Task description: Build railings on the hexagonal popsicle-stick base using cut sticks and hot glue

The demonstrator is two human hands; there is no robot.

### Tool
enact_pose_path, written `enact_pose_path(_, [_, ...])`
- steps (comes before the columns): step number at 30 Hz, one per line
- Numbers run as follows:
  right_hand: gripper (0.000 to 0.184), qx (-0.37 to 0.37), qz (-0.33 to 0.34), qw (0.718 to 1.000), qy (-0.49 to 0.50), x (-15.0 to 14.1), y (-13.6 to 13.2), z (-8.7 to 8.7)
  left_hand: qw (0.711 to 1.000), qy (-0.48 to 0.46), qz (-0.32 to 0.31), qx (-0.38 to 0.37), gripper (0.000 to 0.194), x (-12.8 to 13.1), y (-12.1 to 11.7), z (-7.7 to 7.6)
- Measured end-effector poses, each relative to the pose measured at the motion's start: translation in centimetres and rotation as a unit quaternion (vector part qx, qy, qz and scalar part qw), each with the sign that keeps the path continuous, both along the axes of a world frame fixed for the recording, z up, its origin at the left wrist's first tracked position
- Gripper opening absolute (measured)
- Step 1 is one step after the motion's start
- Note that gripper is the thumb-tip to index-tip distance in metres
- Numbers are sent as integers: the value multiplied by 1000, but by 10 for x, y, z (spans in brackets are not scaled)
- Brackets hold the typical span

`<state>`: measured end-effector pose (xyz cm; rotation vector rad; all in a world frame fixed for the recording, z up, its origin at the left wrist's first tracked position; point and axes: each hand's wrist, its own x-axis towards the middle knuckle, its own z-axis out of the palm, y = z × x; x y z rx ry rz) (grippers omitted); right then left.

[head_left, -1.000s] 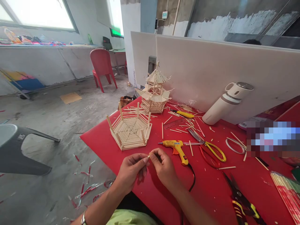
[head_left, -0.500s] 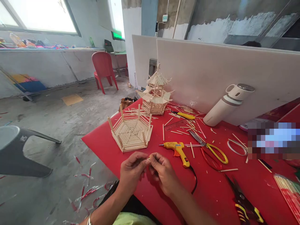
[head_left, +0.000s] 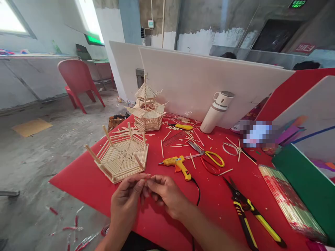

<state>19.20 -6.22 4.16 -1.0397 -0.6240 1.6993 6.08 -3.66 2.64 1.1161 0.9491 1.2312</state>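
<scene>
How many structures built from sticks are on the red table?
2: a tiered pagoda-like model toward the back, in front of the white board, and a hexagonal base with posts nearer, just beyond the left hand. No others seem hidden.

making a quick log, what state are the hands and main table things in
Left hand, fingers pinched, hold unclear
Right hand, fingers pinched, hold unclear
Hexagonal base, posts up, roofless
Pagoda model, standing, roofed
Glue gun, on its side
Scissors, open
Shears, open
Flask, lid on
Stick bundle, wrapped
</scene>
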Motion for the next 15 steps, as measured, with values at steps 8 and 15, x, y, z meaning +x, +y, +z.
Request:
enact_pose_path(8, [34, 113, -12, 968, -225, 31, -16, -1, 992, -58, -51, -98, 24, 13, 4, 9])
enact_pose_path(15, [30, 92, -67, 932, -344, 63, -49, -3, 986, -68, -68, -139, 30, 20, 1, 12])
